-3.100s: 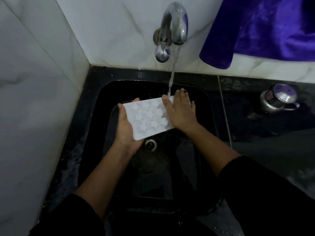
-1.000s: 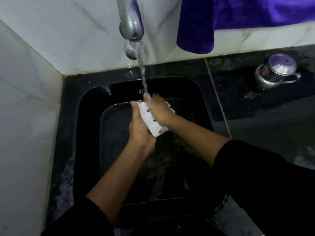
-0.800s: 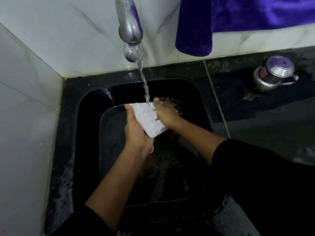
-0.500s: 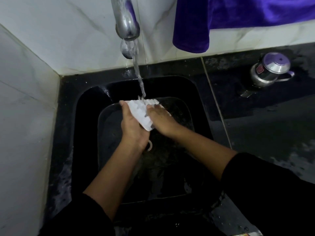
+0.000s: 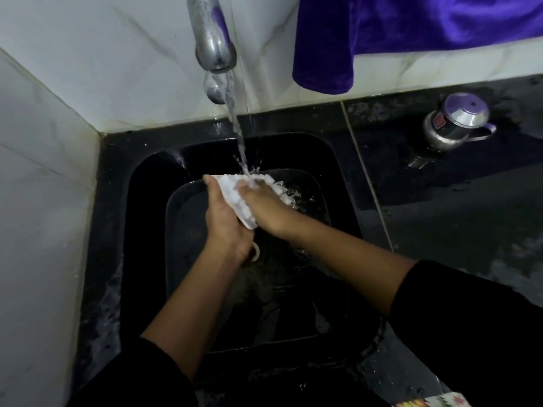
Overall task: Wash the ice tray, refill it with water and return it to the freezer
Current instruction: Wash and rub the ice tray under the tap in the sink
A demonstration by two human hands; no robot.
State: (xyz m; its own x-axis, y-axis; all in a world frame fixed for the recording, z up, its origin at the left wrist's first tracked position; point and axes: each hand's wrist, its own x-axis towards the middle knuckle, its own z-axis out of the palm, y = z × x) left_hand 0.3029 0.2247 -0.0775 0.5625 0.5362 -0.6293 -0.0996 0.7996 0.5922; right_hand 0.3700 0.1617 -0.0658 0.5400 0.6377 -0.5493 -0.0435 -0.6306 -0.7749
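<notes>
The person stood at the black square sink (image 5: 141, 230) and held the white plastic ice tray (image 5: 235, 198) above the middle of the basin, under the metal tap (image 5: 213, 42) on the far wall. The tray was tilted, its near corner pointing down. A thin stream of water (image 5: 238, 139) fell on the far end of the tray and splashed to the right.

The left hand (image 5: 224, 227) gripped the tray from its left side, with the thumb lying along the far edge. The right hand (image 5: 266, 205) lay on the tray from the right. Its fingers were in the splash, so I could not tell if they were curled or flat.

A round metal drain ring (image 5: 255, 255) showed just beside the left wrist. On the black desk (image 5: 458, 224) to the right stood a small steel pot with a lid (image 5: 455, 121), well apart from the sink. A purple velvet cloth (image 5: 382, 33) hung over the white marble wall tiles (image 5: 102, 60) on the far right.
</notes>
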